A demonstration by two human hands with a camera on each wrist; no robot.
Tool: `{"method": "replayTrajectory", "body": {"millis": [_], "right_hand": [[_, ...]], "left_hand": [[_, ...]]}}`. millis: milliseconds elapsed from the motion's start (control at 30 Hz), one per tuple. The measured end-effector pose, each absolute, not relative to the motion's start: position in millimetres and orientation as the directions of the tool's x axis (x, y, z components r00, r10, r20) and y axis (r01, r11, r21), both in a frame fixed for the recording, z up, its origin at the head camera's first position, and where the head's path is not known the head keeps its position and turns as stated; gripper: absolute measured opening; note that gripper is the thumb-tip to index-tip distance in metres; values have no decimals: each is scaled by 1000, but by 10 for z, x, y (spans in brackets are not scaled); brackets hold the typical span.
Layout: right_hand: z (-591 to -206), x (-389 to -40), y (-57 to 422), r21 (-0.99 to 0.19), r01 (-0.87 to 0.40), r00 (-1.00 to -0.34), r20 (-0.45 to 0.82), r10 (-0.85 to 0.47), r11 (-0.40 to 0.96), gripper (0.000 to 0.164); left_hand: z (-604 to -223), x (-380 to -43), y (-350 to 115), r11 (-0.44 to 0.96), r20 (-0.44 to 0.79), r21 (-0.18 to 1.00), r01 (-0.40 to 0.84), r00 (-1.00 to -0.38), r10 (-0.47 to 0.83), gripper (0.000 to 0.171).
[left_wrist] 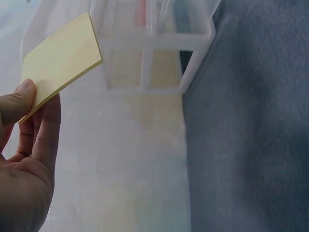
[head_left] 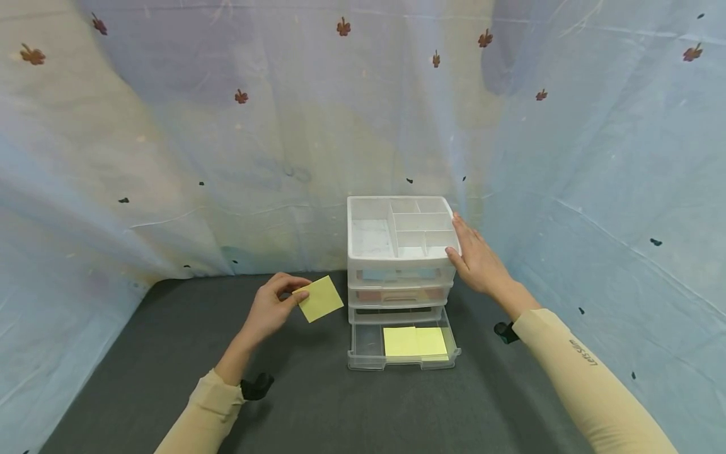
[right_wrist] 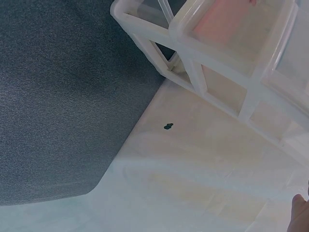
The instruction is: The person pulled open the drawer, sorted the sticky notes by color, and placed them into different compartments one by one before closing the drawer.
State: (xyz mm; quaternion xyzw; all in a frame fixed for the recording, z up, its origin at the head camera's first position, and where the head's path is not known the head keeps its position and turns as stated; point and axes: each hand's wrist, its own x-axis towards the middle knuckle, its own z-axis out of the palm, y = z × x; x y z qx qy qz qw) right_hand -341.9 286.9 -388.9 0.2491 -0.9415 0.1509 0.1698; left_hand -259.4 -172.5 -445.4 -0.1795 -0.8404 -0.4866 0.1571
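Note:
My left hand [head_left: 268,310] pinches a square yellow sticky note pad [head_left: 321,299] between thumb and fingers, left of a white plastic drawer organizer [head_left: 404,258]. The left wrist view shows the thickness of the pad [left_wrist: 63,60] and the thumb on its face. My right hand [head_left: 479,261] rests against the organizer's upper right edge, fingers extended. The bottom clear drawer [head_left: 365,361] is pulled out. Two yellow sticky note pads [head_left: 399,342] lie side by side in its middle and right. In the right wrist view only a bit of the hand [right_wrist: 299,215] shows.
Above the pulled-out drawer are closed drawers with bluish and pinkish contents [head_left: 401,295]. The organizer's top tray [head_left: 371,236] has several compartments. A dark cloth [head_left: 317,403] covers the table. Pale patterned curtains [head_left: 283,139] hang behind and at both sides.

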Motion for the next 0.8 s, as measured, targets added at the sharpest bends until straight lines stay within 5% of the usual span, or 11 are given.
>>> {"method": "replayTrajectory", "body": {"millis": [800], "right_hand": [[-3908, -3426, 2875, -201, -514, -821, 397, -410, 834, 72]], "left_hand": [[-4549, -2655, -1037, 375, 370, 800, 468, -878, 304, 21]]}}
